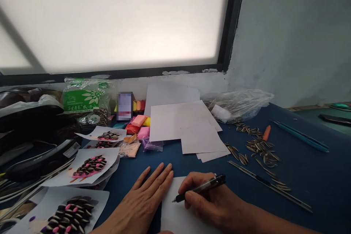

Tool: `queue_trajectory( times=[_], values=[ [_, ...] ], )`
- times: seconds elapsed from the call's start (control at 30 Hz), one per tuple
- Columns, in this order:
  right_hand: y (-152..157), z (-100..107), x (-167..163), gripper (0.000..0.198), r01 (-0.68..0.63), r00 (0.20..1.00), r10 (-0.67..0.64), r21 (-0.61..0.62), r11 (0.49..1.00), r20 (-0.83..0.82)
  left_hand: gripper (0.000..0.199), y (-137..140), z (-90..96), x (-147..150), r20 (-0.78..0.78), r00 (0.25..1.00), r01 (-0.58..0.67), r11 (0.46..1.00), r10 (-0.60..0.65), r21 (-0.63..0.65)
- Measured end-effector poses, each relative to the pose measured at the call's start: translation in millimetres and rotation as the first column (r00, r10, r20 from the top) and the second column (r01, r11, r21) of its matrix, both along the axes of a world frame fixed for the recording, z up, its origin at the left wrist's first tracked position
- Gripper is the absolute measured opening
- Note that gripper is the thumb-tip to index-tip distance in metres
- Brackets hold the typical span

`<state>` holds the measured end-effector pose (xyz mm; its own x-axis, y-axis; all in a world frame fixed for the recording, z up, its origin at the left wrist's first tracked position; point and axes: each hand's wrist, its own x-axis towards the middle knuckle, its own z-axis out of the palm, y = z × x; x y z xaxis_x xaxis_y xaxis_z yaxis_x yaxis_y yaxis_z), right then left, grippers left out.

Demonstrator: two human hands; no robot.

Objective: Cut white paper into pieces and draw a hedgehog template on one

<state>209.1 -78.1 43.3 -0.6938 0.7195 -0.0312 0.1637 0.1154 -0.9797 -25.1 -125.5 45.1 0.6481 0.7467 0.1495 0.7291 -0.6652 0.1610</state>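
My right hand (204,199) grips a black pen (210,184), its tip over a sheet of white paper (175,219) at the bottom middle. I cannot tell whether the tip touches the sheet, and no marks show on it. Flat on the blue table beside the sheet's left edge lies my left hand (148,197), fingers stretched out and holding nothing. Left of it are several finished cards with sunflower seeds stuck on pink shapes, the nearest card (97,201) at the lower left. Beyond my hands, more blank white sheets (175,117) overlap one another.
Loose sunflower seeds (260,148), an orange clay piece (267,133), a thin metal-ended tool (270,186) and blue tools (301,137) lie right. Behind are coloured clay packets (133,128), a phone (124,106), a green seed bag (82,98) and a clear plastic bag (244,104).
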Motion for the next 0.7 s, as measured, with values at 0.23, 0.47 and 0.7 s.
queue_trajectory(
  times=[0.23,0.47,0.7],
  values=[
    [-1.1,7.0,1.6,0.018,0.019,0.997,-0.022,0.054,0.998,0.068,0.095,-1.4,0.0,-0.4,0.022,1.000,-0.010,1.000,0.010,-0.021],
    [-1.7,7.0,1.8,0.016,0.022,0.995,-0.034,0.126,0.992,0.097,0.094,1.2,2.8,-2.3,0.022,1.000,-0.006,0.993,0.009,-0.115],
    [-0.3,1.9,1.1,0.016,0.016,0.999,-0.017,0.048,0.999,0.029,0.101,0.7,2.7,-2.0,0.039,0.999,-0.010,0.996,0.013,-0.085]
  ],
)
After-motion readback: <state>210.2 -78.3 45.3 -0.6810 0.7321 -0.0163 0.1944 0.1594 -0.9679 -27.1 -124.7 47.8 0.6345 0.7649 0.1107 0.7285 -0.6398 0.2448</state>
